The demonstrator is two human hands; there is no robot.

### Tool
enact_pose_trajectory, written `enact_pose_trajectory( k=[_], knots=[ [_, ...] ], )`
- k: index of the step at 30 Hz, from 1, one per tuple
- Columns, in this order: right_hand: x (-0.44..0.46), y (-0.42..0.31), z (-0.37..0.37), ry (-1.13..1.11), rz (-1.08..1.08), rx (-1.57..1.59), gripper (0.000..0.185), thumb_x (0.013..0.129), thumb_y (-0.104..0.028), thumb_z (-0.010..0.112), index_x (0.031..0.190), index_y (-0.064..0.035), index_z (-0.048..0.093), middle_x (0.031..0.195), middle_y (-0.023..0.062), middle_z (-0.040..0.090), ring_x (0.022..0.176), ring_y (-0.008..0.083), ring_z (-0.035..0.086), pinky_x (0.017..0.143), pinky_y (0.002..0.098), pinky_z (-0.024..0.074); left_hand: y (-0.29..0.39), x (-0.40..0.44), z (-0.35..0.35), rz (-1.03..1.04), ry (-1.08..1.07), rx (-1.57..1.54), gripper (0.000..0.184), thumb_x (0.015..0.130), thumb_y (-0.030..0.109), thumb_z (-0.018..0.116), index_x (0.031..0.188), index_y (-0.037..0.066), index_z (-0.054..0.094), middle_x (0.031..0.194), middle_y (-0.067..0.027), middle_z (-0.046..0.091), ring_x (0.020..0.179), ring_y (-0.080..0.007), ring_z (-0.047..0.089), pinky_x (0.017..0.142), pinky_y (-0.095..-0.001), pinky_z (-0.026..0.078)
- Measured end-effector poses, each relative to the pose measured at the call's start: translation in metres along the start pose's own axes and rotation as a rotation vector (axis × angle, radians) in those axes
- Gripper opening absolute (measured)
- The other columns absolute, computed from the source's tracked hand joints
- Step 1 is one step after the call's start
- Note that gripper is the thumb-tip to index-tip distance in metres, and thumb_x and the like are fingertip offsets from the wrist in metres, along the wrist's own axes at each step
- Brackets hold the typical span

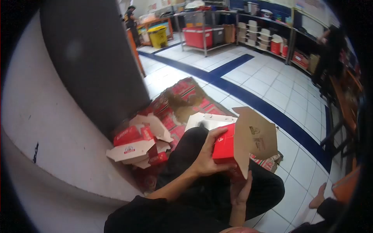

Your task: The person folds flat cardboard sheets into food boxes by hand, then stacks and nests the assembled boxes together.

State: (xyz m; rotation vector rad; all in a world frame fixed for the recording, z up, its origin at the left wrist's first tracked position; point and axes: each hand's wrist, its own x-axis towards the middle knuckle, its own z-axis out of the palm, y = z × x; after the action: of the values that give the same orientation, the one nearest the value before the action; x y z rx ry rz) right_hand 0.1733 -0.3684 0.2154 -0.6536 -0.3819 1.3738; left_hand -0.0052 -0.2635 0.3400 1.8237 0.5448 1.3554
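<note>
On my far left curves a scuffed white wall (pixel 58 128), and beside it stands a dark grey panel (pixel 85 50). At the foot of these lies a loose pile of red-and-white folding cartons (pixel 132 149), their flaps open at odd angles. They rest on a flattened, red-printed cardboard sheet (pixel 165 108), stained brown across its middle. Beyond the panel, at the back of the room, a person in dark clothes (pixel 131 21) stands near a yellow bin (pixel 158 37).

My left hand (pixel 206 159) grasps the near left side of a red folding carton (pixel 224 146), its fingers bent over the top edge and its thumb lower down. The carton is above my lap, between my 2 bent knees, with its brown inner flap (pixel 260 136) raised and spread to the right. Just behind it is a white carton piece (pixel 211 121), partly hidden by the red carton. Farther back, a red cooler box (pixel 197 37) sits on the lower shelf of a steel table.

My right hand (pixel 241 190) supports the same carton from below; its fingertips are largely hidden, so I can't tell how tightly they press. Past it, a blue stripe (pixel 252 97) crosses the white floor tiles. Stacked pale containers (pixel 253 31) fill a low shelf behind. At far right are another person in dark clothes (pixel 330 50) and, nearer me, a bare foot (pixel 318 196).
</note>
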Motion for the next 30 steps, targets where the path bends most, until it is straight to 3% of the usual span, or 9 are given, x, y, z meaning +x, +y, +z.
enact_pose_trajectory(
  k=[6,10,17,19,20,23,25,28,30],
  knots=[
    [0.024,-0.002,-0.017,0.214,0.072,0.006,0.048,0.114,-0.052,0.050,0.118,-0.0060,0.062,0.130,0.0153,0.067,0.122,0.0327,0.066,0.118,0.0477,0.0461,-0.047,-0.022,0.002,-0.169,0.212,-0.002,0.111,0.077,0.024,0.101,0.162,0.007,0.031,0.152,-0.0173,0.048,0.144,-0.0291,0.051,0.120,-0.0435,0.045],
    [0.052,0.013,-0.051,0.242,-0.045,-0.047,0.045,0.116,-0.043,0.049,0.117,-0.0005,0.063,0.110,0.0167,0.074,0.114,0.0317,0.071,0.115,0.0408,0.0503,-0.098,-0.029,-0.011,-0.281,0.375,0.081,0.109,0.080,0.024,0.100,0.159,0.002,0.028,0.149,-0.0191,0.051,0.140,-0.0295,0.055,0.118,-0.0430,0.047],
    [0.058,0.014,-0.022,0.332,-0.151,-0.439,0.042,0.118,-0.038,0.046,0.122,-0.0002,0.062,0.108,0.0147,0.073,0.097,0.0263,0.074,0.092,0.0362,0.0613,-0.194,-0.034,0.005,-0.568,0.354,0.105,0.108,0.077,0.035,0.101,0.154,0.001,0.033,0.143,-0.0214,0.051,0.140,-0.0332,0.052,0.118,-0.0469,0.045],
    [0.068,0.019,0.010,0.181,-0.176,-0.487,0.037,0.117,-0.033,0.043,0.121,-0.0008,0.061,0.104,0.0146,0.072,0.091,0.0237,0.072,0.083,0.0349,0.0615,-0.219,-0.041,0.010,-0.614,0.345,0.024,0.110,0.075,0.036,0.102,0.154,0.000,0.034,0.144,-0.0217,0.049,0.139,-0.0343,0.052,0.118,-0.0474,0.045],
    [0.074,0.025,0.020,0.043,-0.158,-0.500,0.029,0.114,-0.025,0.048,0.124,-0.0009,0.062,0.125,0.0191,0.069,0.100,0.0252,0.072,0.084,0.0350,0.0621,-0.229,-0.046,0.011,-0.635,0.358,0.022,0.113,0.072,0.037,0.103,0.154,0.002,0.034,0.143,-0.0244,0.045,0.138,-0.0370,0.050,0.117,-0.0470,0.044],
    [0.106,0.074,0.097,-0.165,-0.203,-0.900,0.030,0.107,-0.021,0.060,0.130,-0.0013,0.062,0.152,0.0233,0.052,0.118,0.0309,0.067,0.094,0.0391,0.0604,-0.258,-0.058,0.004,-0.656,0.424,-0.286,0.116,0.071,0.042,0.102,0.156,0.003,0.033,0.150,-0.0265,0.042,0.139,-0.0376,0.049,0.117,-0.0461,0.044],
    [0.127,0.113,0.136,-0.453,-0.157,-1.081,0.041,0.098,-0.015,0.072,0.136,-0.0021,0.063,0.172,0.0258,0.034,0.135,0.0359,0.059,0.106,0.0440,0.0565,-0.268,-0.072,-0.009,-0.515,0.389,-0.149,0.118,0.070,0.049,0.100,0.156,0.003,0.033,0.154,-0.0289,0.039,0.141,-0.0398,0.047,0.117,-0.0470,0.043],
    [0.155,0.183,0.205,-0.918,-0.171,-1.186,0.066,0.083,-0.008,0.083,0.145,-0.0081,0.062,0.170,0.0287,0.036,0.144,0.0428,0.052,0.120,0.0532,0.0416,-0.254,-0.058,-0.011,-0.704,0.324,-0.259,0.120,0.074,0.040,0.099,0.160,0.004,0.024,0.157,-0.0312,0.032,0.151,-0.0438,0.034,0.129,-0.0503,0.029],
    [0.169,0.228,0.228,-1.080,-0.162,-1.226,0.080,0.076,-0.003,0.087,0.151,-0.0099,0.059,0.171,0.0292,0.034,0.147,0.0443,0.050,0.124,0.0555,0.0360,-0.249,-0.056,-0.019,-0.718,0.328,-0.357,0.120,0.074,0.036,0.099,0.160,0.004,0.021,0.155,-0.0295,0.033,0.152,-0.0442,0.033,0.128,-0.0512,0.029]
  ],
)
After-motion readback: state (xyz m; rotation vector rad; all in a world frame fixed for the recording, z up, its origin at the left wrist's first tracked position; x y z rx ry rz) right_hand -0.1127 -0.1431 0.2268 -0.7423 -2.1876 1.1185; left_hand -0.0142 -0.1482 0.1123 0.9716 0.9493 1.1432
